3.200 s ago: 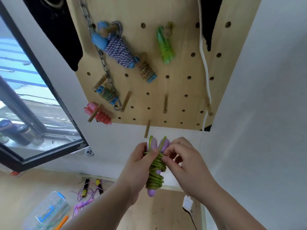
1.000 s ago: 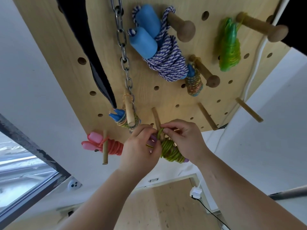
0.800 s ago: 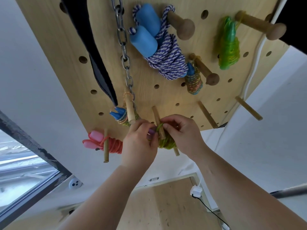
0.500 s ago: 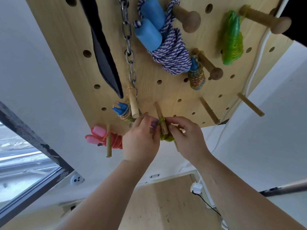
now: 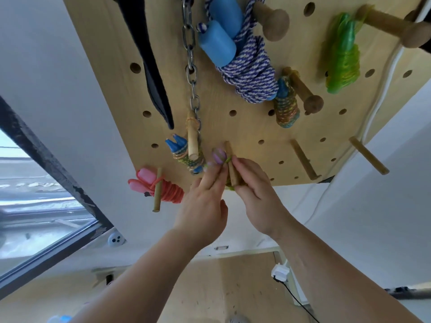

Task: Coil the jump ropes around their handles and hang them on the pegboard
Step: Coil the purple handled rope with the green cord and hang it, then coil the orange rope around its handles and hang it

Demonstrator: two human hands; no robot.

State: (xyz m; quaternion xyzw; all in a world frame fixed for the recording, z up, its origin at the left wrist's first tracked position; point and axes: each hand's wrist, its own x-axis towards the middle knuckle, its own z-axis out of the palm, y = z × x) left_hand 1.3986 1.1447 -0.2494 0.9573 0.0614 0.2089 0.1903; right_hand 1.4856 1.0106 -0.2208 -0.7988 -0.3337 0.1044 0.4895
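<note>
A green jump rope coiled round purple handles (image 5: pixel 219 156) sits at a short wooden peg (image 5: pixel 232 173) low on the wooden pegboard (image 5: pixel 233 131). Its green loop lies over the peg. My hands hide most of the coil; a little green shows below the peg (image 5: pixel 229 188). My left hand (image 5: pixel 205 201) reaches up with fairly straight fingers that touch the bundle just left of the peg, thumb held apart. My right hand (image 5: pixel 256 194) pinches the green loop against the peg's right side.
Other coiled ropes hang on pegs: blue-and-white (image 5: pixel 247 66), clear green (image 5: pixel 342 59), two multicoloured (image 5: pixel 285 108) (image 5: pixel 184 157), pink (image 5: pixel 161 187). A chain (image 5: pixel 191 54) and black strap (image 5: pixel 151 61) hang at left. Two bare pegs (image 5: pixel 303 159) (image 5: pixel 368 158) stick out at right. A window (image 5: pixel 35 206) is at left.
Both hands have raised the green bundle from chest height to the pegboard and slid its loop onto the peg. My left fingers have straightened and loosened on it.
</note>
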